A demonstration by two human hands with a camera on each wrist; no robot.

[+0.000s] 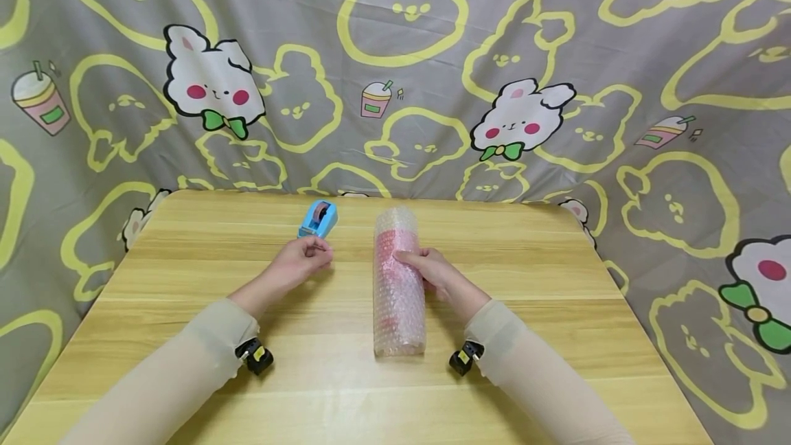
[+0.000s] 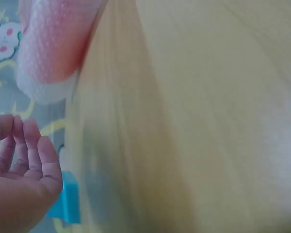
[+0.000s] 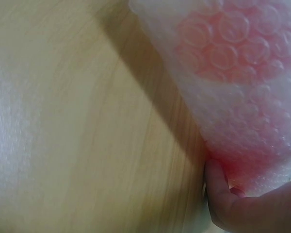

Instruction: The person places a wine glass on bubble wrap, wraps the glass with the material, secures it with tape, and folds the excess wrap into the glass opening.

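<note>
A long roll of bubble wrap [image 1: 400, 294], pinkish inside, lies on the table at the middle of the head view. My right hand [image 1: 429, 270] grips its right side, thumb on top; the other fingers are mostly hidden. Up close, the right wrist view shows the clear bubbles and the thumb [image 3: 218, 189] against the wrap. My left hand [image 1: 301, 257] hovers left of the roll, just in front of a blue tape dispenser [image 1: 318, 218]. Its thumb and index fingertips meet in the left wrist view, the other fingers [image 2: 31, 145] curved; nothing is discernible between them.
The wooden table [image 1: 525, 246] reaches back to a grey patterned curtain [image 1: 408, 150], which also hangs along both sides. Small black wrist cameras [image 1: 256, 356] are strapped to both sleeves.
</note>
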